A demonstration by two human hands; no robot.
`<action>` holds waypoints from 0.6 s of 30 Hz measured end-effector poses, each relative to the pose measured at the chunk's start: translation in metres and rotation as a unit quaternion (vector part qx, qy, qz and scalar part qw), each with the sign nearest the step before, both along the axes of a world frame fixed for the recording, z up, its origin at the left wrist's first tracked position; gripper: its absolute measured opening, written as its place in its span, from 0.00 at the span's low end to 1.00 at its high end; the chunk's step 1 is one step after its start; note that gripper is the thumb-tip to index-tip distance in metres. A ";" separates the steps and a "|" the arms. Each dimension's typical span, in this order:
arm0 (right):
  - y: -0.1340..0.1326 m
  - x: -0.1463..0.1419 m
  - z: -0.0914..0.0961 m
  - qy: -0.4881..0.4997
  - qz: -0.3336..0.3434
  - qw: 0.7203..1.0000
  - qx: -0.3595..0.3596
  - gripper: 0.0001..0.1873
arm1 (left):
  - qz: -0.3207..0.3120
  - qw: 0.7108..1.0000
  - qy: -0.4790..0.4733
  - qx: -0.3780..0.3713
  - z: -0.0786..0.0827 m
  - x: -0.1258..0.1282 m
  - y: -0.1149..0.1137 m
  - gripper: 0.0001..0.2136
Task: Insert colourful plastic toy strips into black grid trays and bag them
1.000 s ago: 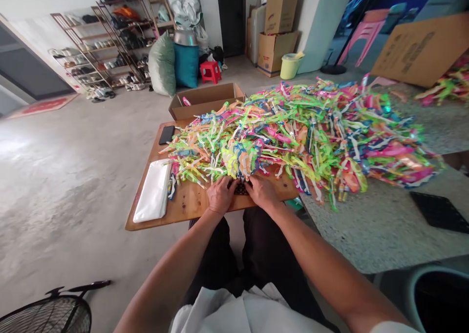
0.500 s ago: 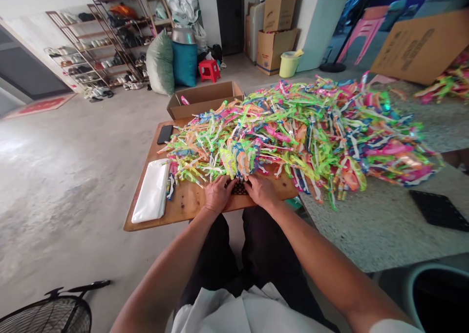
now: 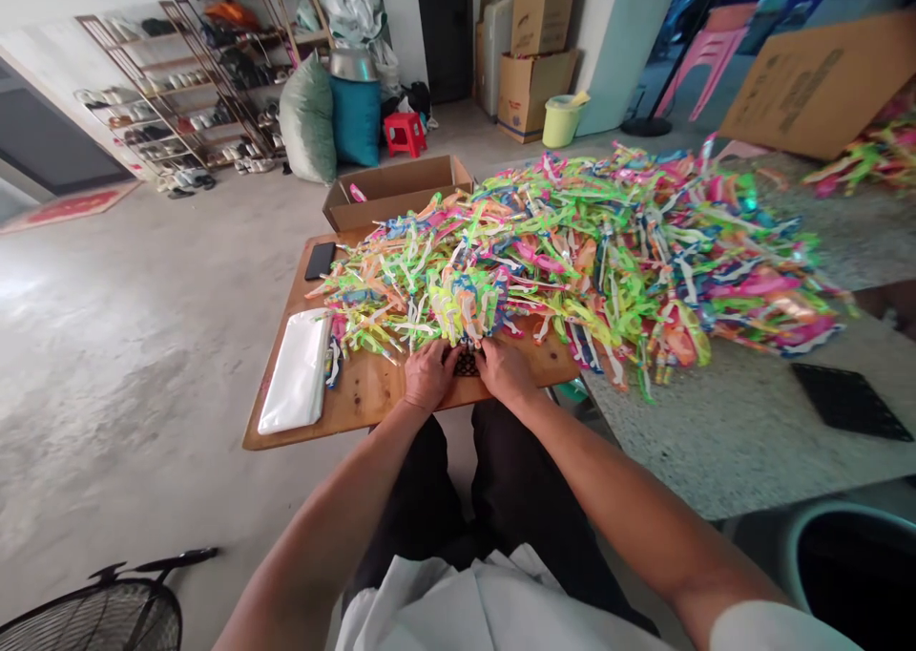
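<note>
At the near edge of the wooden board, my left hand (image 3: 430, 374) and my right hand (image 3: 505, 368) sit on either side of a small black tray with holes (image 3: 468, 363). Both have curled fingers, their thumbs and fingertips meeting at the tray's far part. What the fingertips pinch is hidden. Just beyond them a tight bunch of bright plastic pieces (image 3: 467, 304), yellow, orange, green and blue with white strips, stands up from the tray. Behind it spreads a large heap of similar plastic pieces (image 3: 572, 241).
On the wooden board (image 3: 364, 393) lie a stack of clear plastic bags (image 3: 295, 372) and a black phone (image 3: 320, 261). An open cardboard box (image 3: 397, 193) stands behind. Another black tray (image 3: 851, 400) rests on the stone table (image 3: 701, 460) to the right. A fan (image 3: 93, 618) stands lower left.
The view has shifted slightly. Both hands stay at the black tray, with only small finger movements. The bunch and the heap look much the same.
</note>
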State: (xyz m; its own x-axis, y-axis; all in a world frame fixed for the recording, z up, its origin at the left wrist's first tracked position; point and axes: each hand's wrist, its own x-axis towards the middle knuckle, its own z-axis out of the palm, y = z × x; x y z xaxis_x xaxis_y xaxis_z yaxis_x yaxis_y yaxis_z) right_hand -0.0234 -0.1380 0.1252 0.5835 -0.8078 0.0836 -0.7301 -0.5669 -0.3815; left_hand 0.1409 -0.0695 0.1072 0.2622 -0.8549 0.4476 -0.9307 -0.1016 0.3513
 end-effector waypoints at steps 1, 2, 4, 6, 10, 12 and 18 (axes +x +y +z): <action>0.000 -0.001 0.001 0.001 0.002 1.000 -0.001 0.14 | 0.004 1.000 0.001 0.001 0.001 -0.001 0.001 0.13; -0.001 -0.001 0.002 0.004 0.006 1.000 -0.001 0.14 | 0.008 1.000 0.003 0.002 0.001 -0.002 0.002 0.13; -0.001 -0.004 0.005 0.013 0.011 1.000 0.004 0.14 | 0.014 1.000 0.005 0.002 0.002 -0.005 0.006 0.12; 0.001 -0.007 0.008 0.022 0.013 1.000 0.011 0.14 | 0.013 1.000 0.002 0.001 0.002 -0.008 0.012 0.12; 0.008 -0.012 0.012 0.035 0.026 0.999 0.006 0.16 | 0.029 1.000 0.001 -0.001 -0.001 -0.013 0.024 0.13; 0.011 -0.014 0.012 0.033 0.038 0.999 -0.010 0.16 | 0.040 0.999 0.010 0.001 -0.001 -0.015 0.028 0.13; 0.013 -0.015 0.003 0.007 0.050 0.998 -0.043 0.17 | 0.045 0.998 0.033 0.015 0.004 -0.018 0.030 0.13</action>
State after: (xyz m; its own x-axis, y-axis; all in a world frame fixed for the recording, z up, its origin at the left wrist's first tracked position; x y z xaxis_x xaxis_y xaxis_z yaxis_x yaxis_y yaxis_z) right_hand -0.0389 -0.1246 0.1279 0.6620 -0.7359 0.1418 -0.6733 -0.6671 -0.3188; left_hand 0.1224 -0.0396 0.1115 0.3660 -0.8394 0.4018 -0.8923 -0.1940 0.4076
